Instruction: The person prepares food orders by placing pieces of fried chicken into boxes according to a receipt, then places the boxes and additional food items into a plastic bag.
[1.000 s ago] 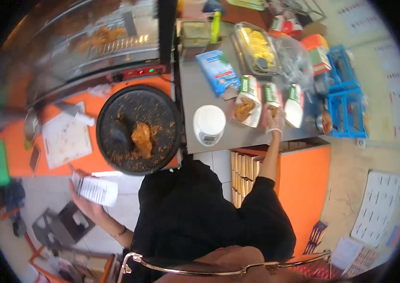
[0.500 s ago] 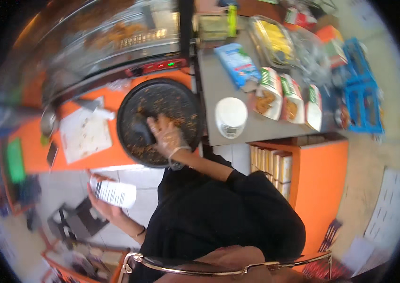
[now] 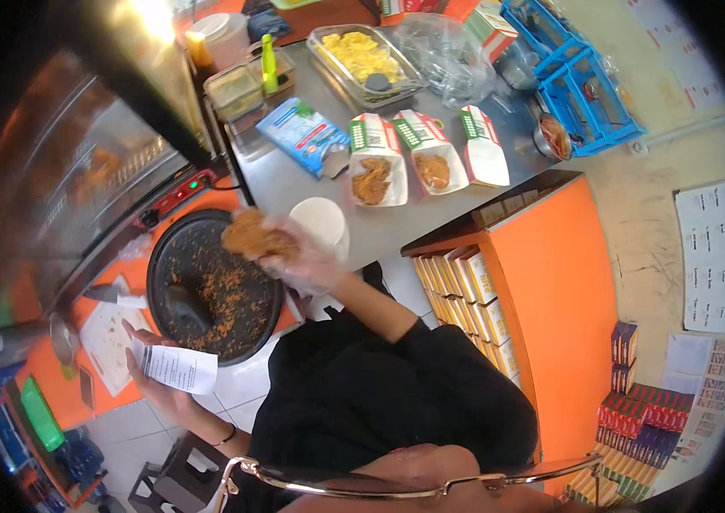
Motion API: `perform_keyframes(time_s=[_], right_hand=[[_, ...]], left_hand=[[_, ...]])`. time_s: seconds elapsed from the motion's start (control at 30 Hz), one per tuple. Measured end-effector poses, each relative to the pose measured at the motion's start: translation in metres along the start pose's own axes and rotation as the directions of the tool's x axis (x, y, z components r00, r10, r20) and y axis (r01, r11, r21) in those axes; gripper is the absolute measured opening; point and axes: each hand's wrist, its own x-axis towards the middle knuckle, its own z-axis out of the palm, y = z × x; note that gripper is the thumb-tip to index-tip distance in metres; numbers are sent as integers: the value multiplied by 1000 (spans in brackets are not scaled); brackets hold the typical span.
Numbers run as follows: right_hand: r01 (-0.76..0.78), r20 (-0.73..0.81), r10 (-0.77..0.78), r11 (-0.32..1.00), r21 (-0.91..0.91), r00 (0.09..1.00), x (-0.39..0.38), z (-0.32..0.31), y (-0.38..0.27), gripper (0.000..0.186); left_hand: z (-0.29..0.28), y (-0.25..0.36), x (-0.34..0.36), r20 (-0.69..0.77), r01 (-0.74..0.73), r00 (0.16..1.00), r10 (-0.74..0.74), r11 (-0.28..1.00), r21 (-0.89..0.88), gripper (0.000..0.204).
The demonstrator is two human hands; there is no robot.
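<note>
My right hand (image 3: 309, 261), in a clear glove, grips a piece of fried chicken (image 3: 251, 235) above the right part of the black round stone mortar (image 3: 243, 321), partly in front of the white scale (image 3: 321, 218). A dark pestle (image 3: 187, 303) lies among crumbs in the mortar. My left hand (image 3: 153, 380) holds a printed paper slip (image 3: 179, 368) near the orange counter's front edge. Three red, green and white cartons stand beside the scale: the left (image 3: 384, 150) and middle (image 3: 443, 141) hold fried chicken, while the right one (image 3: 486, 154) shows its white front, contents not visible.
A lit display cabinet (image 3: 72, 154) borders the left. The steel table (image 3: 379, 231) holds a blue packet (image 3: 302, 137), a yellow-filled container (image 3: 362, 60) and plastic bags (image 3: 443, 64). Blue crates (image 3: 589, 111), an orange shelf unit (image 3: 550, 299) and a white board (image 3: 704, 256) are rightward.
My right hand moved from the cartons into the mortar, then rose holding a chicken piece. My left hand still holds the paper. The view has swung toward the right.
</note>
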Motion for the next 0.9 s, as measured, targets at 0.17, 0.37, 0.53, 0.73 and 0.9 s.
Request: perform_keyframes(time_s=[0.17, 0.37, 0.53, 0.73, 0.9], right_hand=[[161, -352, -497, 729, -666, 793, -46, -107, -158, 48], [-241, -621, -446, 652, -719, 645, -88, -323, -227, 40], [-604, -497, -414, -183, -775, 763, -79, -354, -194, 41], [-443, -340, -532, -75, -894, 776, -72, -295, -205, 40], [-335, -328, -67, -186, -924, 942, -51, -279, -184, 36]], left_hand=[[7, -79, 7, 93, 70, 992, -80, 992, 103, 46], [28, -213, 64, -255, 204, 958, -133, 939, 276, 52], [5, -286, 134, -301, 318, 940, -161, 733, 601, 54], [-22, -315, 170, -336, 396, 914, -227, 318, 862, 52], [-8, -330, 166, -343, 424, 877, -337, 205, 882, 50]])
